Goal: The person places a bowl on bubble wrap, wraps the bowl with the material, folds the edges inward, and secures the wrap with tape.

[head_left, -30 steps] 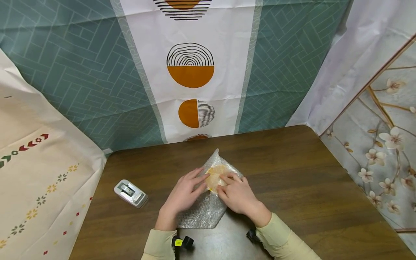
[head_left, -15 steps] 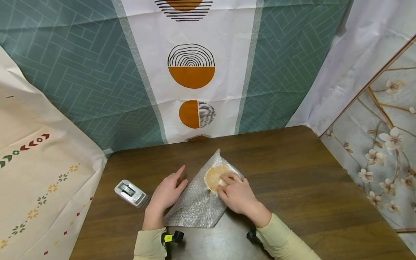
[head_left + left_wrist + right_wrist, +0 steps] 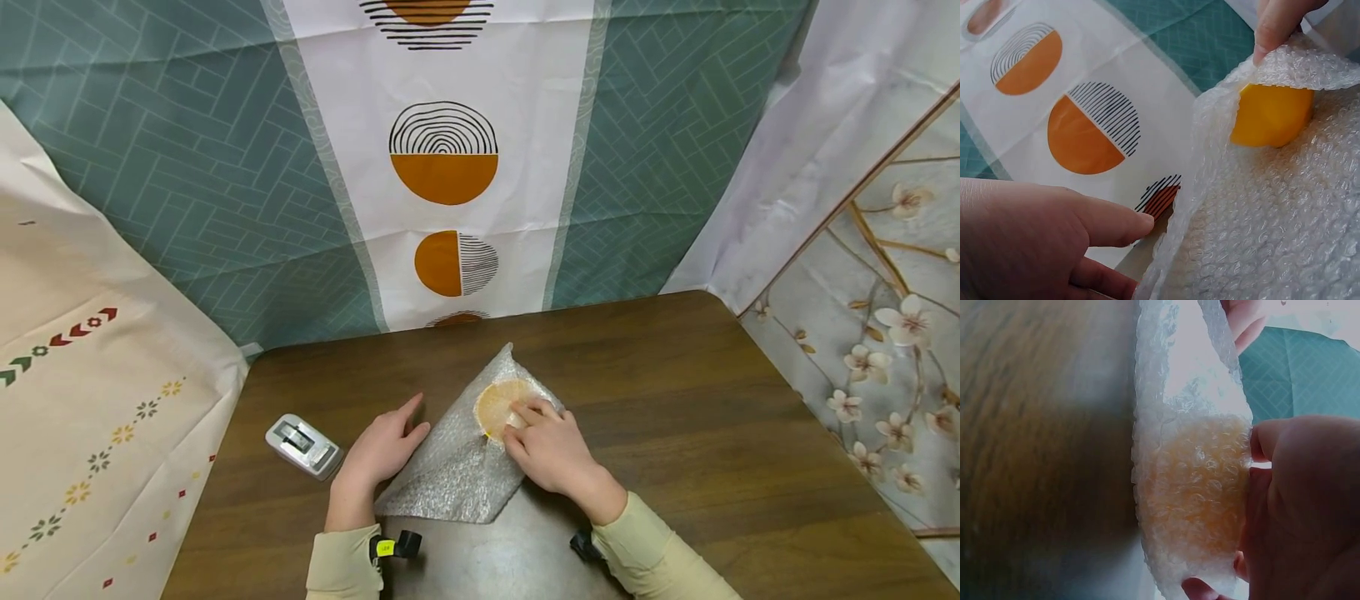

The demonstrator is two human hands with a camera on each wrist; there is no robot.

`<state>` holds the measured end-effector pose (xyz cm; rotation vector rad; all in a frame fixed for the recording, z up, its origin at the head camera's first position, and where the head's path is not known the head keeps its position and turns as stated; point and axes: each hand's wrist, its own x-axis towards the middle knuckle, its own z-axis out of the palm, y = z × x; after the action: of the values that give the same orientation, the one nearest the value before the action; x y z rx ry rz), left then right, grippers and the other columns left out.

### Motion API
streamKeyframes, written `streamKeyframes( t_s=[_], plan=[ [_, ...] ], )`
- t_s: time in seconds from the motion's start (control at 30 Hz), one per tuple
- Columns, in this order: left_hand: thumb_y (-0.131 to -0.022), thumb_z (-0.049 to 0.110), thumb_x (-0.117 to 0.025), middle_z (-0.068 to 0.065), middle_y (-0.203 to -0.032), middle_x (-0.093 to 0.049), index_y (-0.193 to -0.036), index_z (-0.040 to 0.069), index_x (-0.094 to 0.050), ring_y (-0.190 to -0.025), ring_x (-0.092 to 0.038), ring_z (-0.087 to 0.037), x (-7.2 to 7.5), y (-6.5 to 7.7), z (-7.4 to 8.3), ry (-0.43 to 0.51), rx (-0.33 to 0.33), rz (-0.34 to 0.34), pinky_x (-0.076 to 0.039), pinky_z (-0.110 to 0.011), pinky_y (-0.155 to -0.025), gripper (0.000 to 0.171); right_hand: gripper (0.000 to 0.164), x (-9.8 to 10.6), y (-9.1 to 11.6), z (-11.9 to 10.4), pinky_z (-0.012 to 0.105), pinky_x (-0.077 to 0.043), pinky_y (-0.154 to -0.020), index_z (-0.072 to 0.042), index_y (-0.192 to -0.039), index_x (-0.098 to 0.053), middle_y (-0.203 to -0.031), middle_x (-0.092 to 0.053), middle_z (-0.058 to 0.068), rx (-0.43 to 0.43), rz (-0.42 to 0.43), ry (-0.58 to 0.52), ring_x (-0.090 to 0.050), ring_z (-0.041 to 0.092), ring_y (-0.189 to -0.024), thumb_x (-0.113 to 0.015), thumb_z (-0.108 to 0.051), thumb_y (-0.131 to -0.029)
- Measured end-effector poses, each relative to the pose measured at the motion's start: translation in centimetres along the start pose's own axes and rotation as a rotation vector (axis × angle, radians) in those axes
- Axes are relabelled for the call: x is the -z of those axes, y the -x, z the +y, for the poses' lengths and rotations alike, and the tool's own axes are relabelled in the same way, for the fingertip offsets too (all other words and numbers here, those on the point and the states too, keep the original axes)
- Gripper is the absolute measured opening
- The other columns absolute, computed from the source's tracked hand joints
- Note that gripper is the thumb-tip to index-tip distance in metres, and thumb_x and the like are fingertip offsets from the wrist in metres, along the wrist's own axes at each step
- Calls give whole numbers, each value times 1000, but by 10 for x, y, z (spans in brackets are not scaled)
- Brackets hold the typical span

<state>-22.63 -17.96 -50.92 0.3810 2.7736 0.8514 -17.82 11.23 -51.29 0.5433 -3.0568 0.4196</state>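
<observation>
A sheet of bubble wrap [image 3: 450,475] lies on the table with its upper part folded over a round, flat-looking yellow object [image 3: 1272,115]. The yellow shows bare below the folded edge in the left wrist view, and through the bubbles in the right wrist view. My right hand [image 3: 551,450] holds the folded bubble wrap down over this object, fingers bent and thumb near the fold. My left hand [image 3: 378,450] is at the sheet's left edge, index finger pointing forward and thumb apart. Some of its fingers pass behind the wrap's edge in the left wrist view.
A small silver-white device [image 3: 303,447] with a dark slot lies on the wooden table [image 3: 675,400], left of my left hand. Patterned cloths hang behind and on both sides, including a green-and-white one [image 3: 637,167] at the back.
My left hand has come off the yellow object and moved left to the sheet's edge, uncovering more of the wrap. My right hand has stayed in place.
</observation>
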Motion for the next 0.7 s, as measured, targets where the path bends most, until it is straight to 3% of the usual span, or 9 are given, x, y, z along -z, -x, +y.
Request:
streamKeyframes(
  t_s=[0.3,0.53,0.7],
  plan=[
    [-107,28,-65,-1,-91,-68,-158,6,-52,-80,-58,-17,1,-1,-1,-17,0,-21,-53,-45,-80,58,42,0,-1,2,62,-44,-100,-23,-123,-83,-157,-58,3,-9,-9,-5,-44,29,-147,-45,-38,-115],
    [-107,27,-65,-13,-125,-73,-157,5,-54,-100,-67,-22,1,2,-3,-4,-10,-28,-55,-54,-97,56,42,-2,-2,2,62,-45,-98,-22,-122,-83,-157,-58,4,-3,-2,-3,-45,29,-146,-45,-38,-115],
    [-107,27,-64,-17,-132,-71,-158,3,-51,-109,-69,-29,4,4,-3,5,-17,-51,-52,-57,-102,58,41,-2,-2,2,62,-45,-98,-22,-124,-83,-156,-59,4,5,3,2,-46,29,-145,-46,-37,-114]
  ],
)
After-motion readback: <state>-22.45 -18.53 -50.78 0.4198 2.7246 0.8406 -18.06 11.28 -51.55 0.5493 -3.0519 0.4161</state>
